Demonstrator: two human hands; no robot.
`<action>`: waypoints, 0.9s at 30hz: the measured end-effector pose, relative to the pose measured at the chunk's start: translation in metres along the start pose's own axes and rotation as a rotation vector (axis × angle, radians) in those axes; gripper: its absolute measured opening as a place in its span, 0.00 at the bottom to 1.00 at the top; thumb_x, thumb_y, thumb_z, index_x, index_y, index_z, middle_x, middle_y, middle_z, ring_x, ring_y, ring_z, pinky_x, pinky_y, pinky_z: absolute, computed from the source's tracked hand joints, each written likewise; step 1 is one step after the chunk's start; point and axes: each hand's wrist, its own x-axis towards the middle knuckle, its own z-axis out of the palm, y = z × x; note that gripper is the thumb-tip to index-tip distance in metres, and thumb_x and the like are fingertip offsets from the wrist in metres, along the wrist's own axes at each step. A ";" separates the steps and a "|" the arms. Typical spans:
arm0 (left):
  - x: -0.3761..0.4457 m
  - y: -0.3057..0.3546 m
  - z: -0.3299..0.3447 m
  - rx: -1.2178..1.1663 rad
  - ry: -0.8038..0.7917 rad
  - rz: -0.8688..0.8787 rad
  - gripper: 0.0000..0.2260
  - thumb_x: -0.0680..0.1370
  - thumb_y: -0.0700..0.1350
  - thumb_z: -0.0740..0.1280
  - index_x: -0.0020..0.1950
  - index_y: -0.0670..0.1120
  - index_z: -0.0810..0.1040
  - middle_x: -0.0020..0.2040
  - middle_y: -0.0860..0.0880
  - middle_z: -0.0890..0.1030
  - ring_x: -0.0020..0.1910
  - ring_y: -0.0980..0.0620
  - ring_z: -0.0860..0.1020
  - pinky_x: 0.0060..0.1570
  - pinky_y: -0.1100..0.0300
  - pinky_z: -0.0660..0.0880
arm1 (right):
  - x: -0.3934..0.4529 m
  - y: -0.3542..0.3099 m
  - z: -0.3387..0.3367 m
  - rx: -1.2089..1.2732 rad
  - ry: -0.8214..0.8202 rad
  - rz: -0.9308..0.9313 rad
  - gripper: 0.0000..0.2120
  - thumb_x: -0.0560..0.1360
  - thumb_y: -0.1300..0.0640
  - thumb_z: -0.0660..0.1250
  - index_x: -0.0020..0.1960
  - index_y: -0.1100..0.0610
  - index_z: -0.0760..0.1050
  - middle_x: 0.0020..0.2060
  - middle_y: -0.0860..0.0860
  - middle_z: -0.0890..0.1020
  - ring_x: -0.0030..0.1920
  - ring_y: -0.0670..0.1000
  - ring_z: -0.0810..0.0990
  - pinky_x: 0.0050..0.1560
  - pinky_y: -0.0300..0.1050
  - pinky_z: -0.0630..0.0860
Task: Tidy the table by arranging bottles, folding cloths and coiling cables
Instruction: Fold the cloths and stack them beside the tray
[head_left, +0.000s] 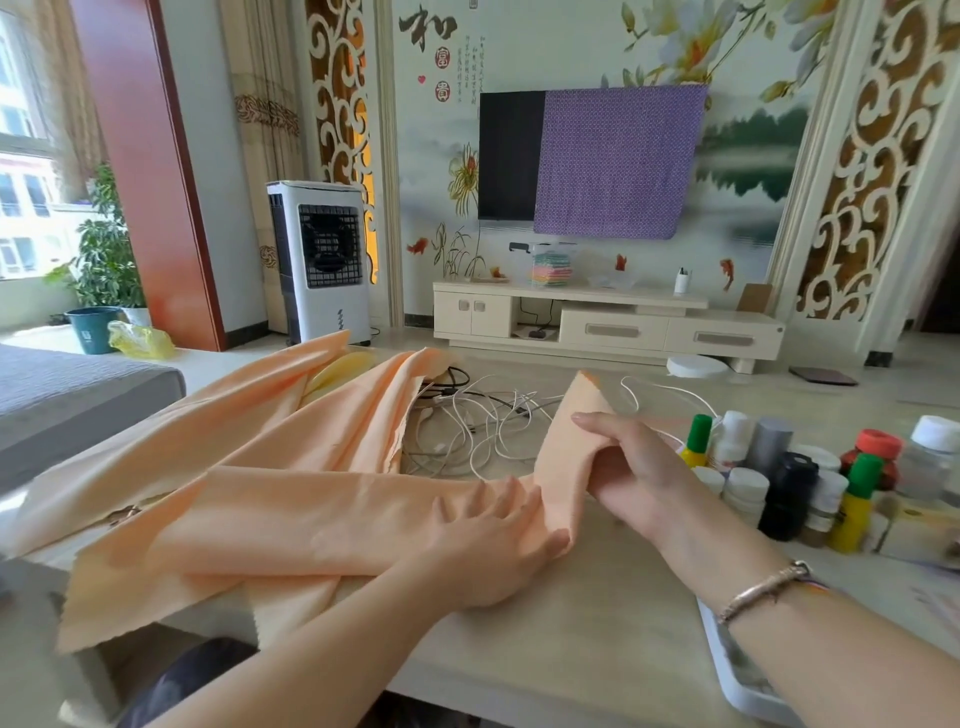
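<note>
Nearest us, at the right edge of the table (597, 613): a white tray-like object (737, 670), only partly in frame; we cannot identify it further.

Left hand (493, 551): fingers straight and spread, palm flat, pressing the peach cloth (291, 519) onto the tabletop. It holds nothing; it only pins.

Right hand (631, 470): wrist wears a bracelet (763, 590); fingers curled round the cloth's right end, which it grips and lifts upright just beside the pinning hand.

Peach cloth, remainder: a long strip lying leftward across the table, with one end drooping over the near left edge and further folds heaped behind. We judge the fold to be in progress, not finished.

Group of bottles (789, 478): close to the right of the raised hand, upright, packed together, with green, white, red and black caps.

Tangle of cables (483, 426): white and black, uncoiled, behind the cloth at mid-table.

Far items: TV cabinet (608, 322), wall-mounted television (511, 156) half covered by a purple cloth (618, 161), air cooler (317, 260) to the left.

Hazards, as we judge them: the overhanging end may drag the strip off the table if the flat hand lifts; a wide swing of the raised end may knock the nearest bottles; uneven edges may spoil the fold.
</note>
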 end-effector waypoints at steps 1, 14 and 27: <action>0.000 0.005 -0.001 0.019 -0.003 0.032 0.27 0.80 0.64 0.45 0.77 0.60 0.45 0.79 0.53 0.44 0.77 0.42 0.41 0.68 0.31 0.43 | 0.000 0.002 0.005 0.015 -0.001 0.009 0.04 0.75 0.67 0.63 0.49 0.62 0.72 0.37 0.54 0.71 0.43 0.54 0.71 0.48 0.49 0.67; -0.030 -0.076 -0.044 -1.354 0.350 -0.586 0.24 0.84 0.51 0.54 0.35 0.39 0.76 0.24 0.46 0.78 0.23 0.52 0.76 0.26 0.63 0.73 | -0.005 0.068 0.086 -0.832 -0.286 -0.022 0.12 0.76 0.63 0.61 0.59 0.62 0.71 0.31 0.49 0.78 0.25 0.38 0.76 0.28 0.27 0.69; -0.035 -0.108 -0.028 -1.139 0.327 -0.600 0.06 0.74 0.42 0.70 0.42 0.39 0.80 0.42 0.38 0.81 0.37 0.46 0.77 0.39 0.54 0.74 | 0.008 0.097 0.093 -1.178 -0.018 -0.339 0.13 0.77 0.55 0.58 0.59 0.53 0.74 0.49 0.49 0.80 0.53 0.51 0.78 0.54 0.45 0.73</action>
